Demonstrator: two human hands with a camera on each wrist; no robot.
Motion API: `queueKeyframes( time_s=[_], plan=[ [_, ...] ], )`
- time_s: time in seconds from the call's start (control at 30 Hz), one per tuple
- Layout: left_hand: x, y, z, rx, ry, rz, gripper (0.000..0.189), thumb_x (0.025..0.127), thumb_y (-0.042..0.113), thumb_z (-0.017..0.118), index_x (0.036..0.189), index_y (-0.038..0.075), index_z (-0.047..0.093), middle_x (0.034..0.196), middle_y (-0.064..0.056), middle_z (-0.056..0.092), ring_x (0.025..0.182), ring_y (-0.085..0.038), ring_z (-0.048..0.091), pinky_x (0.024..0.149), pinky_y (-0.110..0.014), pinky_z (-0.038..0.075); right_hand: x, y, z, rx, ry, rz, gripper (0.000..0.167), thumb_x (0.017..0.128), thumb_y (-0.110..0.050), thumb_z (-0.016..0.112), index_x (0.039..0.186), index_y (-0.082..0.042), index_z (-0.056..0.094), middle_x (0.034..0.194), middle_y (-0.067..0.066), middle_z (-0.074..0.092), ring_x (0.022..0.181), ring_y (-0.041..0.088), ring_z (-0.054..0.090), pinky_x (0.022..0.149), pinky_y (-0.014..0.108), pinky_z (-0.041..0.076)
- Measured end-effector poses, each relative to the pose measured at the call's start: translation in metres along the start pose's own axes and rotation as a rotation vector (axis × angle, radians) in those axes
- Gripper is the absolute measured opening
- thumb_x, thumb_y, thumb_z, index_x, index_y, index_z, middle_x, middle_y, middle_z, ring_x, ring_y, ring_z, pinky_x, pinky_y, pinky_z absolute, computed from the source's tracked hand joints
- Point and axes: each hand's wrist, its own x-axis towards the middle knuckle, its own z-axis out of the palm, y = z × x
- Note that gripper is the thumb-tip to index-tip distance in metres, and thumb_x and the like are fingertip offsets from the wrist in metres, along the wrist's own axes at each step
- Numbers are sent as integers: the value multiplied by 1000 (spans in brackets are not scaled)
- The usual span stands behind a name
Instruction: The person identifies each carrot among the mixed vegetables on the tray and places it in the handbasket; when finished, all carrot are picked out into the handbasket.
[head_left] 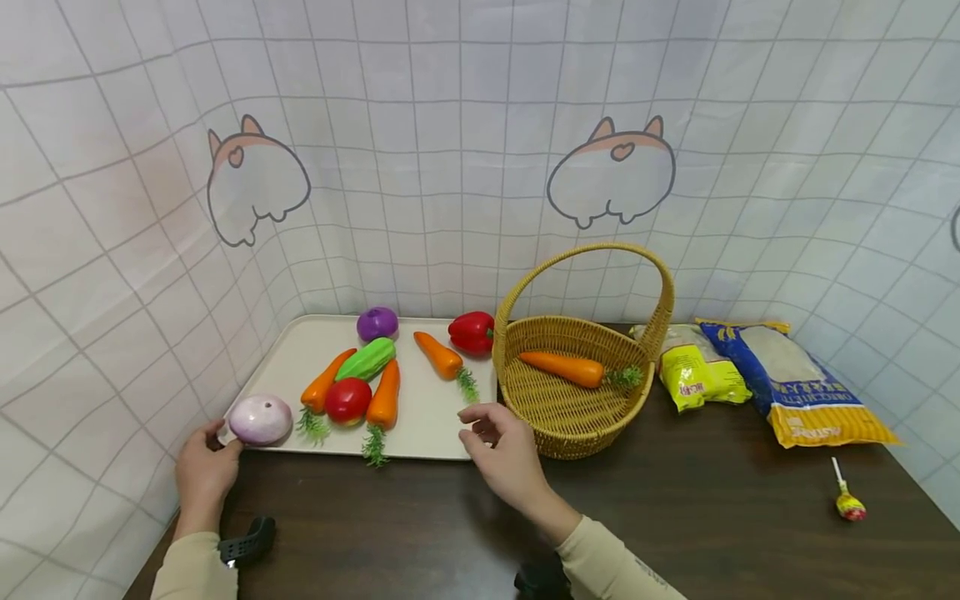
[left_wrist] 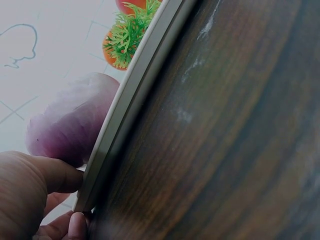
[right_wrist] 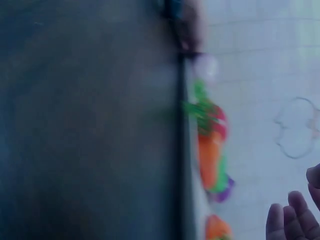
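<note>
A cream tray (head_left: 427, 429) carries toy vegetables. My left hand (head_left: 206, 471) grips its front left corner, thumb over the rim and fingers below, as the left wrist view shows. Right beside the thumb lies a pale purple onion (head_left: 260, 419). Over the tray's front right corner is my right hand (head_left: 506, 454), fingers loosely bent and holding nothing. Between the hands on the tray are a tomato (head_left: 348, 401), carrots (head_left: 384, 396), a green vegetable (head_left: 366, 359), a darker purple onion (head_left: 377, 324) and a red bell pepper (head_left: 472, 332). The right wrist view is blurred.
A wicker basket (head_left: 570, 437) with a tall handle stands at the tray's right end, a carrot (head_left: 566, 368) inside. Farther right lie a yellow bag (head_left: 701, 379), a blue and yellow bag (head_left: 795, 375) and a lollipop (head_left: 849, 502). A gridded cloth (head_left: 465, 167) hangs behind.
</note>
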Motion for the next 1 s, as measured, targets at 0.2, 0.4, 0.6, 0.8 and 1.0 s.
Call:
queueKeyframes(
  time_s=[0.2, 0.4, 0.6, 0.8, 1.0],
  plan=[
    [1, -1, 1, -1, 9, 0, 51, 90, 12, 54, 136, -7, 47, 116, -27, 49, 103, -39, 45, 77, -41, 33, 4, 14, 25, -85, -73, 52, 31, 86, -23, 73, 116, -15, 68, 128, 2, 59, 118, 21, 55, 96, 45, 48],
    [2, -1, 2, 4, 9, 0, 51, 90, 12, 54, 137, -7, 47, 115, -26, 48, 102, -38, 44, 77, -41, 32, 21, 22, 36, -181, -73, 84, 40, 87, -32, 70, 123, -15, 66, 139, 7, 53, 131, 26, 47, 104, 51, 38],
    [2, -3, 3, 3, 14, -5, 51, 90, 12, 56, 137, -7, 47, 113, -25, 48, 100, -37, 44, 74, -40, 32, 37, 33, 45, -207, -33, 114, 43, 86, -29, 71, 124, -10, 66, 137, 10, 55, 129, 26, 48, 107, 46, 37],
    [3, -2, 3, 11, 17, 17, 50, 90, 13, 56, 135, -7, 49, 113, -26, 50, 99, -38, 46, 75, -40, 33, 49, 34, 53, -144, 46, 183, 46, 86, -34, 71, 124, -8, 65, 131, 7, 60, 125, 24, 52, 106, 43, 39],
    [2, -3, 2, -5, 20, 12, 50, 90, 12, 55, 135, -7, 49, 115, -27, 50, 101, -39, 46, 77, -42, 33, 61, 34, 59, -127, 97, 192, 44, 86, -31, 71, 122, -6, 66, 128, 10, 61, 124, 27, 52, 107, 45, 36]
  ],
)
